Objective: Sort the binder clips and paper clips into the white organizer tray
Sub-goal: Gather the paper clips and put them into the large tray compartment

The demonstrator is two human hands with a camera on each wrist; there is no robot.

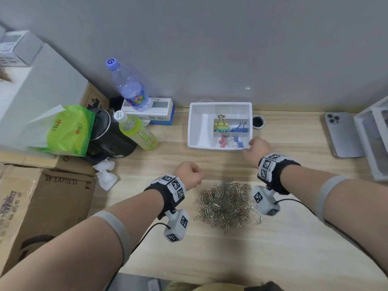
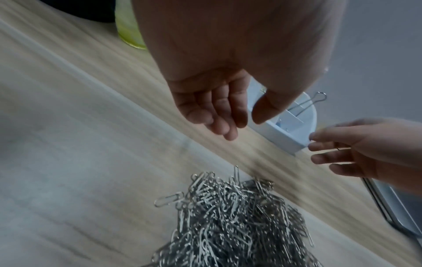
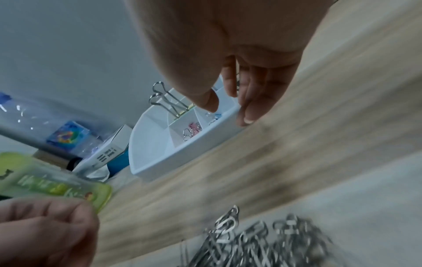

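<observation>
The white organizer tray (image 1: 196, 127) (image 2: 283, 139) (image 3: 155, 153) stands at the back of the wooden desk. It holds a yellow binder clip (image 1: 220, 126) (image 3: 180, 112), a large blue one (image 1: 240, 129), small pink ones (image 1: 223, 141) (image 3: 194, 126) and small blue ones (image 1: 238, 141). My right hand (image 1: 257, 147) (image 3: 228, 110) pinches the tray's front right corner, thumb over the rim, fingers (image 2: 319, 148) on the outer wall. A pile of silver paper clips (image 1: 227, 203) (image 2: 239, 225) (image 3: 262, 243) lies nearer me. My left hand (image 1: 190, 174) (image 2: 242, 124), loosely curled and empty, hovers left of the pile.
A green drink bottle (image 1: 138, 133), a clear water bottle (image 1: 130, 87), a black pot (image 1: 109, 131) and a green bag (image 1: 67, 129) crowd the left. Cardboard boxes (image 1: 42, 206) sit front left. A phone (image 1: 342, 137) and a clear case (image 1: 375, 139) lie at the right.
</observation>
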